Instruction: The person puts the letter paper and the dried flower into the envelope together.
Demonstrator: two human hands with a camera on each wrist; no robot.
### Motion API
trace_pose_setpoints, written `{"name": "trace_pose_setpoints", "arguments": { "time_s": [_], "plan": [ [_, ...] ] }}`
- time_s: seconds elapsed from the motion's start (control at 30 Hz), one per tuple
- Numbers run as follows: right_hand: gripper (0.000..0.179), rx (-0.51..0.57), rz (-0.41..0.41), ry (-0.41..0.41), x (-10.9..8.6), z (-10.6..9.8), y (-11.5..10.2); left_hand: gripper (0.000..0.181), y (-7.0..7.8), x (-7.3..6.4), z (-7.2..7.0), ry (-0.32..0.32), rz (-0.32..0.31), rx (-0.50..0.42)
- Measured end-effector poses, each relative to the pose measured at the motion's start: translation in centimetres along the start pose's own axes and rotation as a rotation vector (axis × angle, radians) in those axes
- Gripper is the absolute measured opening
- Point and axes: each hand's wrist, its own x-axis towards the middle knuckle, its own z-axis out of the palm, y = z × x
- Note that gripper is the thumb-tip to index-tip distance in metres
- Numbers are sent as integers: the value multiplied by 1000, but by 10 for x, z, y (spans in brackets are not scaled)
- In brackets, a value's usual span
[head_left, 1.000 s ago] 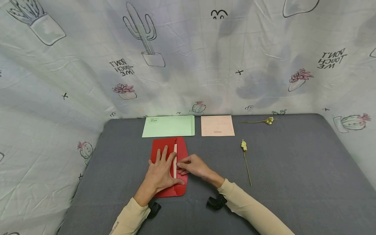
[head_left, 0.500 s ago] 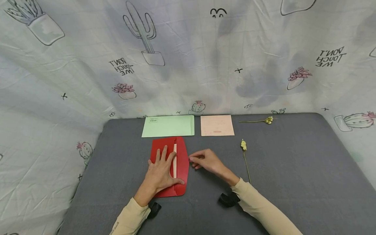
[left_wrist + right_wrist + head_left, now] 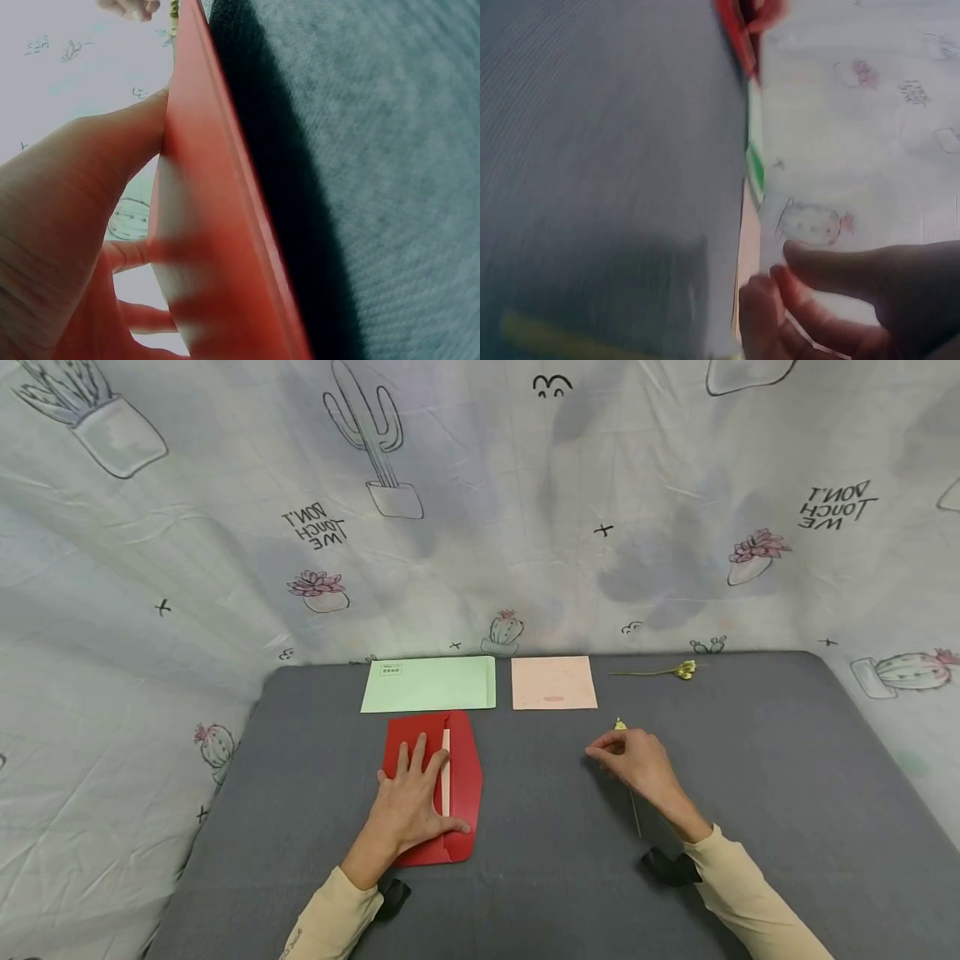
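Observation:
A red envelope point(image 3: 468, 777) lies with its flap out to the right, and a pale paper strip point(image 3: 446, 785) shows at its opening. My left hand point(image 3: 408, 797) rests spread across it, thumb over the flap side; in the left wrist view the straight fingers lie along the envelope point(image 3: 225, 210). My right hand point(image 3: 641, 764) is over a dried yellow flower point(image 3: 619, 724), hiding the middle of its stem. Its fingers are loosely bent, thumb near the index finger, and nothing shows between them in the right wrist view, where the hand point(image 3: 817, 300) appears blurred.
Behind the red envelope lies a light green envelope point(image 3: 427, 685), with a peach card point(image 3: 553, 683) to its right. Another dried yellow flower point(image 3: 684, 670) lies at the back right. A printed cloth point(image 3: 480, 510) hangs along the far edge of the grey table point(image 3: 787, 777).
My right hand has left the envelope's flap side and moved right, to over the nearer flower. The left hand stays on the red envelope.

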Motion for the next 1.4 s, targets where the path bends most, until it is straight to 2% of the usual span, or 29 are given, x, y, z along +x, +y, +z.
{"name": "trace_pose_setpoints", "arguments": {
  "time_s": [0.13,0.23,0.47,0.63,0.73,0.83,0.93,1.07,1.13,1.27,1.4],
  "plan": [
    [20,-156,25,95,-6,-8,8,111,0,0,0,-6,-4,0],
    [22,-207,73,91,-9,-11,13,112,0,0,1,-7,-8,-1],
    [16,-238,151,9,-9,-11,18,111,1,-1,2,0,-14,-13],
    [18,-260,196,22,-9,-13,20,111,2,-2,2,-4,-13,-22],
    [23,-256,204,23,-8,-15,22,111,2,-1,2,1,-11,-22],
    [34,-237,169,2,-6,-18,23,111,2,0,1,5,-13,-24],
    [39,-208,144,-21,-3,-19,20,111,1,1,-1,1,-16,-28],
    [24,-116,141,-63,2,-19,14,111,1,2,-3,-12,-23,-30],
    [23,-58,152,-82,5,-18,11,111,1,2,-5,-17,-26,-30],
    [29,96,189,-117,12,-16,7,111,1,4,-7,-31,-30,-30],
    [35,310,223,-150,18,-12,5,110,1,5,-8,-41,-32,-33]
  ]
}}
